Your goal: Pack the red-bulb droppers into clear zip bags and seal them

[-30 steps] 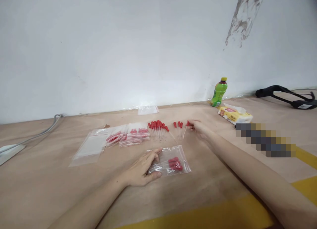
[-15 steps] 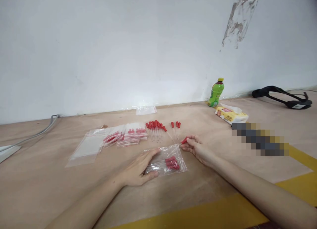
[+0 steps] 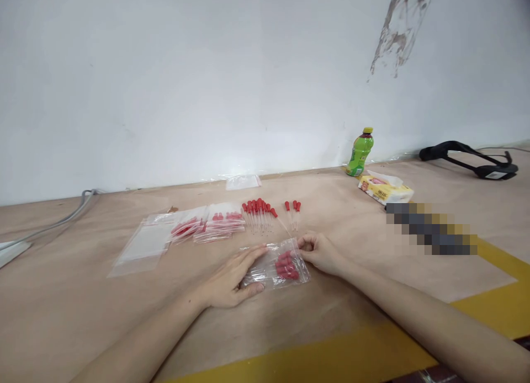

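A clear zip bag [image 3: 271,281] lies flat on the brown paper, with several red-bulbed droppers [image 3: 286,266] inside it. My left hand [image 3: 232,278] rests over the bag's left end, thumb and fingers spread. At the bag's right edge, its mouth, my right hand [image 3: 318,251] has its fingers pinched together; what is between the fingertips is hidden. Just behind the bag is a group of loose droppers [image 3: 259,207], bulbs pointing away from me, one lying slanted. Three more droppers [image 3: 293,207] lie to their right.
Filled bags [image 3: 219,228] are stacked left of the loose droppers, beside flat bags [image 3: 138,248] without droppers. Another bag [image 3: 243,182] lies by the wall. To the right are a green bottle [image 3: 359,154], a tissue pack [image 3: 383,191] and a black strap-like device [image 3: 467,159]. A cable [image 3: 62,222] runs at left.
My right hand has moved slightly left to the bag's mouth. The dropper it held has slid in, its red bulb now beside the others in the bag. My left hand stays in place.
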The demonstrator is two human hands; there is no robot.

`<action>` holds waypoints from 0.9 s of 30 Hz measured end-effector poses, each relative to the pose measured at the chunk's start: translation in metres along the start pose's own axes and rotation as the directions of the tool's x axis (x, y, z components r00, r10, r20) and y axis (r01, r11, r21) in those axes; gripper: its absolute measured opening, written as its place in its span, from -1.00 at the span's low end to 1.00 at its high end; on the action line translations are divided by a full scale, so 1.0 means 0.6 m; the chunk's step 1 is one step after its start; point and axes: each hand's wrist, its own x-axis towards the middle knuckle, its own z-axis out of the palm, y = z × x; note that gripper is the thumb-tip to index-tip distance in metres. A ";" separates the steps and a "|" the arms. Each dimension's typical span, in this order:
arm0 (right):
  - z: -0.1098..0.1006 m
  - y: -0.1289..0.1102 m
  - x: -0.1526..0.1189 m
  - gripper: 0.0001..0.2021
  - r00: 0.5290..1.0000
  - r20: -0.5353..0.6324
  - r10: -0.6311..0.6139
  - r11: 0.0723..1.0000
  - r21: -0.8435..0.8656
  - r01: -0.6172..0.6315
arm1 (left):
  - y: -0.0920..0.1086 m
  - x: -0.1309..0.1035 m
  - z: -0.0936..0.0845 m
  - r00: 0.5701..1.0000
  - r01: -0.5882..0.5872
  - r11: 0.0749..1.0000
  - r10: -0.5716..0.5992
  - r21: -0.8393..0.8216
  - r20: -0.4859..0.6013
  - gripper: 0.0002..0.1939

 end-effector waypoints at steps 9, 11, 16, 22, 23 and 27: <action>-0.071 0.018 0.082 -0.86 0.940 -0.284 0.189 0.950 -0.189 -0.249 | 0.000 0.000 -0.001 0.999 0.019 1.000 -0.020 0.018 0.041 -0.39; -0.089 0.032 0.123 -0.85 0.892 -0.426 0.152 0.927 -0.252 -0.278 | -0.001 0.000 -0.001 0.999 0.022 0.999 -0.023 0.025 0.049 -0.40; -0.091 0.052 0.193 -0.87 0.861 -0.467 0.203 0.911 -0.232 -0.341 | -0.004 0.000 0.002 0.998 0.023 0.999 -0.025 0.039 0.056 -0.40; -0.077 0.050 0.205 -0.85 0.849 -0.427 0.311 0.935 -0.022 -0.354 | -0.004 0.000 0.001 0.998 0.011 0.999 -0.014 0.043 0.064 -0.39; -0.079 0.047 0.201 -0.84 0.853 -0.410 0.322 0.940 0.031 -0.340 | -0.003 0.000 0.001 0.998 0.013 0.999 -0.016 0.040 0.063 -0.39; -0.091 0.033 0.152 -0.86 0.864 -0.402 0.304 0.949 0.212 -0.235 | -0.003 0.000 0.001 0.999 0.007 1.000 -0.008 0.024 0.051 -0.40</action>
